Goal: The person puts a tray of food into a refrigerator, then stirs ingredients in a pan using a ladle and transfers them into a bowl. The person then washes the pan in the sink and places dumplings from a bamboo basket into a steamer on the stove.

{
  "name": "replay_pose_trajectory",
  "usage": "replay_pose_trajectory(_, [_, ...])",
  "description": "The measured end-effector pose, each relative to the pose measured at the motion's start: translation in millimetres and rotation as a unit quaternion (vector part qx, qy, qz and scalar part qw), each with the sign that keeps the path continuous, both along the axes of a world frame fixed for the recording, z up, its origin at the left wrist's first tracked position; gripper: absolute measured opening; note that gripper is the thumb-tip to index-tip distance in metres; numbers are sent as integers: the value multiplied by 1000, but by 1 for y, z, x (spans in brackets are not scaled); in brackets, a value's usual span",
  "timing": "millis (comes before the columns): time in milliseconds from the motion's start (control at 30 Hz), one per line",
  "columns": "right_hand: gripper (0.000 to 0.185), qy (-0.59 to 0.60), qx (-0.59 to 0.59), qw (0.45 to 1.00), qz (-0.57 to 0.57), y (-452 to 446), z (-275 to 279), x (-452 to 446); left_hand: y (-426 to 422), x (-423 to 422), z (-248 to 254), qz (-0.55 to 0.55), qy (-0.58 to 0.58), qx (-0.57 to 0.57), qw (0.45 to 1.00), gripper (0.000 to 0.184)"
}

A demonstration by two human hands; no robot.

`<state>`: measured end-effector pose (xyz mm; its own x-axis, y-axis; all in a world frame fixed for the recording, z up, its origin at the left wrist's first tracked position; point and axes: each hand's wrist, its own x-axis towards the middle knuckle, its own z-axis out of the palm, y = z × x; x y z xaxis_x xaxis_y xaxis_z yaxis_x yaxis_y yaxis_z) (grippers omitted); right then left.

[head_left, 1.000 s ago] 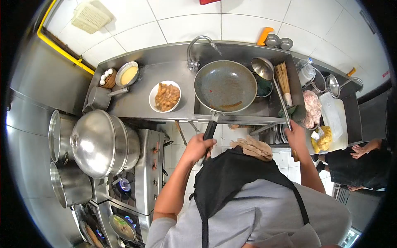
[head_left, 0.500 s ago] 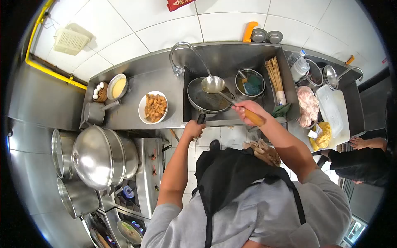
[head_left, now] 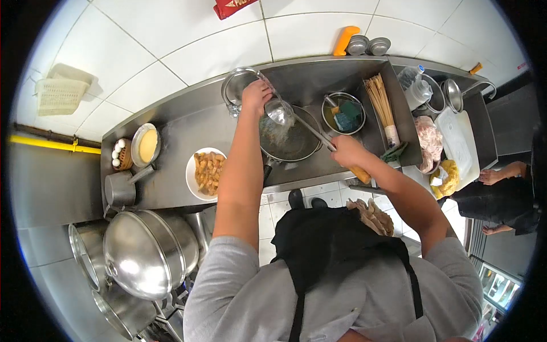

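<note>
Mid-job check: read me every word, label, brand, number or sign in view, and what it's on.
"PUL": white capitals on the red item at the top edge; the rest is cut off or unclear.
Small red label on the right-hand wall: too small to read.
Wrapper around the sticks: any print is too blurred to read.

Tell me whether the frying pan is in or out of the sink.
In: the frying pan lies inside the sink, its rim within the basin walls.
</note>
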<state>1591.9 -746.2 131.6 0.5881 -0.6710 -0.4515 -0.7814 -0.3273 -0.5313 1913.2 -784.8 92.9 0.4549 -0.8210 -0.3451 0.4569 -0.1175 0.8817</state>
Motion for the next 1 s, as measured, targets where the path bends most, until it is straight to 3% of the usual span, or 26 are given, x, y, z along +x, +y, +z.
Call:
replay_pose_trajectory(33, [20,-8,-68,997,33,5,-6,-6,-4,4,5,-104,45,16,993,24])
replay_pose_trajectory(67, [23,-17,-137,988,66,5,-11,-12,-12,8,-1,-123,25,41,991,25])
replay_pose_trajectory(167, [30,1,-88,995,45,1,-8,-24,-24,18,-9,-224,10,94,970,23])
replay_pose_trajectory(267, [35,80,-119,988,61,3,10,-26,-28,19,-10,-198,-141,136,961,22])
replay_pose_trajectory(367, [42,36,-204,973,99,2,6,-44,-33,13,-2,-289,-177,173,925,23])
replay_pose_trajectory(467, [42,37,-212,973,78,3,3,-51,-35,12,-10,-370,-282,118,878,17])
replay_pose_trajectory(533, [40,-54,-153,985,59,1,-6,-58,-50,31,-94,-462,-650,9,604,23])
replay_pose_trajectory(567, [39,-100,-119,986,53,1,-11,-61,-51,13,-109,-435,-790,79,425,25])
replay_pose_trajectory(633, [36,-44,5,999,-5,7,-1,-71,23,-66,-30,-316,-664,148,662,30])
replay_pose_trajectory(667, [35,-14,66,997,-29,10,7,-75,43,-94,-61,-207,-627,167,732,33])
replay_pose_trajectory(700, [37,4,-6,1000,-3,18,14,-82,61,-112,-47,-368,-552,225,714,39])
replay_pose_trajectory(733, [39,21,-76,997,23,30,21,-93,89,-133,-38,-354,-549,256,712,38])
replay_pose_trajectory(767, [40,14,-87,996,-6,40,26,-105,116,-152,-34,-290,-626,229,686,35])
replay_pose_trajectory(833, [42,5,-131,991,-28,48,21,-129,146,-171,-51,-186,-638,188,723,31])
replay_pose_trajectory(900, [43,7,-189,982,-14,51,1,-162,191,-184,-32,-162,-608,151,762,27])
replay_pose_trajectory(1000, [43,-96,-309,945,45,60,-27,-201,261,-182,-14,-26,-566,88,820,20])
